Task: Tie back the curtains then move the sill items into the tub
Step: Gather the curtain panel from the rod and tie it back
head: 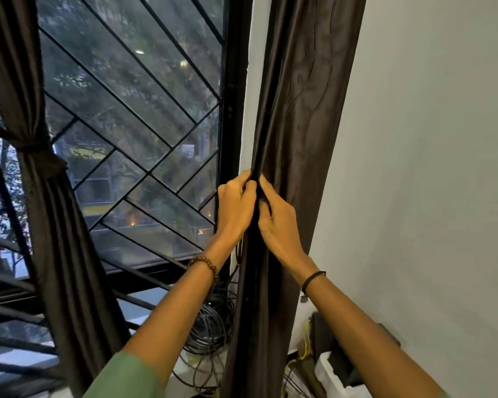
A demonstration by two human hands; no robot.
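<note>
A dark brown right curtain [305, 110] hangs beside the window frame. My left hand [235, 208] and my right hand [279, 222] meet at its left edge, both pinching a fold of the fabric at about mid height. The left curtain [49, 214] hangs at the far left, gathered and cinched by a dark tie-back [38, 152]. The sill is mostly hidden behind my arms and the right curtain; no tub is in view.
A window with a black diagonal grille [133, 116] fills the middle. A coil of black cable [210, 326] lies at the sill's right end. A white box [328, 372] and yellow wires [306, 346] sit low right. A pale wall [431, 168] runs along the right.
</note>
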